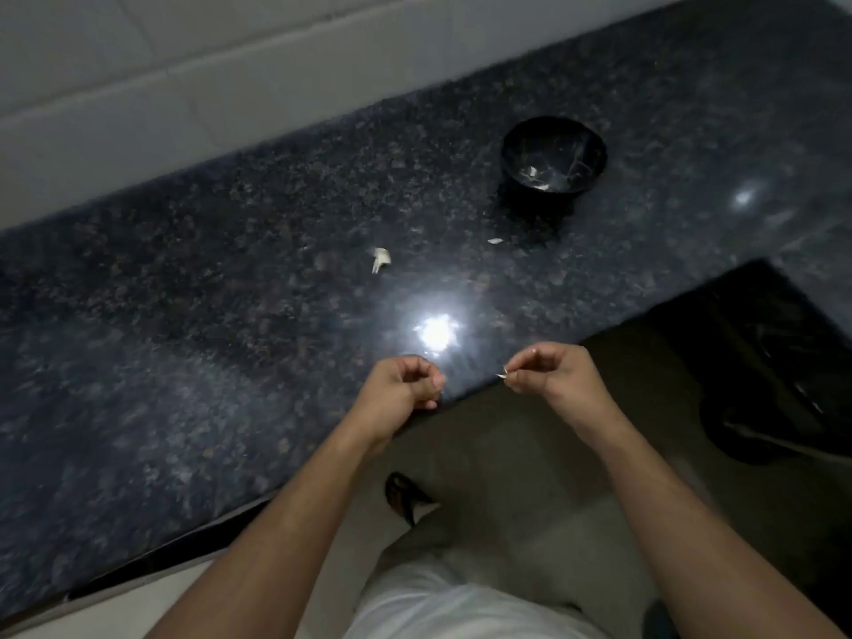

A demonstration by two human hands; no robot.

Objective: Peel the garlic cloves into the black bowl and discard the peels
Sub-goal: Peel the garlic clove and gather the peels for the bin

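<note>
No writing, label, brand or number can be read anywhere here. The picture is dim and blurred.

A bowl (553, 156) is set on the countertop (184, 315), toward its far right part, with a tiled wall (138, 85) behind the counter. A small peel scrap (495, 241) is seen just in front of the bowl, and a larger garlic piece (381, 260) lies further left, well apart from it. Small bits are seen inside the bowl. Both hands are held side by side over the near counter edge, the left hand (408, 385) to the left of the right hand (551, 368). A bin lined with a bag (760, 362) stands below the counter at the right.
</note>
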